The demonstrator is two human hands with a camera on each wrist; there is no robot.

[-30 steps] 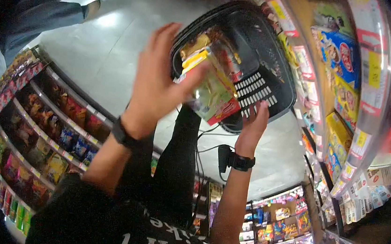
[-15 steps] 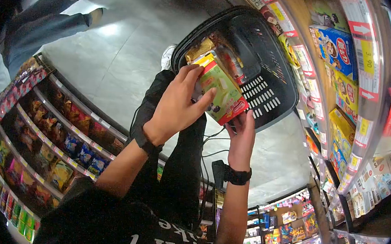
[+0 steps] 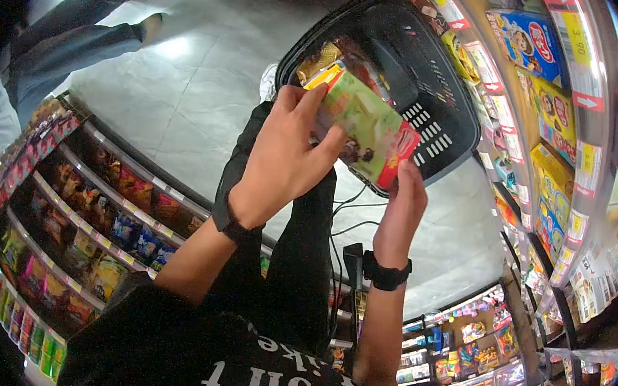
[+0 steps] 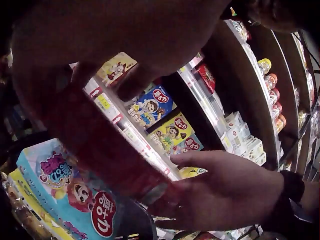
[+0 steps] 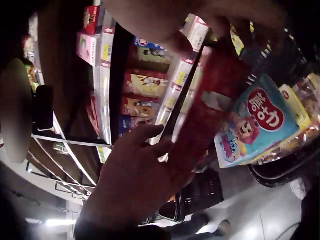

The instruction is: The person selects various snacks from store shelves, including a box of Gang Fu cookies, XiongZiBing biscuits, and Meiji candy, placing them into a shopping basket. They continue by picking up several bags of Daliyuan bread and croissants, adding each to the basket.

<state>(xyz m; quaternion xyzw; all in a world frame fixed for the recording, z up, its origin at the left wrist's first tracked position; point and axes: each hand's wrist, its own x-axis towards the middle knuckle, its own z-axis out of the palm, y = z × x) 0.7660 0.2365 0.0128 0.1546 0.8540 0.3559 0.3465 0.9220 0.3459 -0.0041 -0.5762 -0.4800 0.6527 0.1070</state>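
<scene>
A green and red snack box [image 3: 368, 124] is held between both hands over the shopping basket. My left hand [image 3: 290, 158] grips its left end, the thumb lying across the near edge. At the lower right corner, my right hand [image 3: 400, 209] pinches the red end. In the right wrist view, the box's dark red side [image 5: 210, 107] faces the camera, with the right hand [image 5: 130, 175] at its lower end. A turquoise cartoon box [image 4: 75, 185] stands below the hands in the left wrist view.
The black basket [image 3: 465, 111] contains a golden packet [image 3: 319, 61] and other packs. A shelf with snack boxes [image 3: 528, 47] and price tags runs along the right. Snack bag shelves [image 3: 88, 246] stand at the left. Another person's legs [image 3: 78, 44] are at upper left.
My left hand came down from a spread, raised pose onto the box. My right hand closed at the box's lower end. The box turned its green front more upward and shifted right.
</scene>
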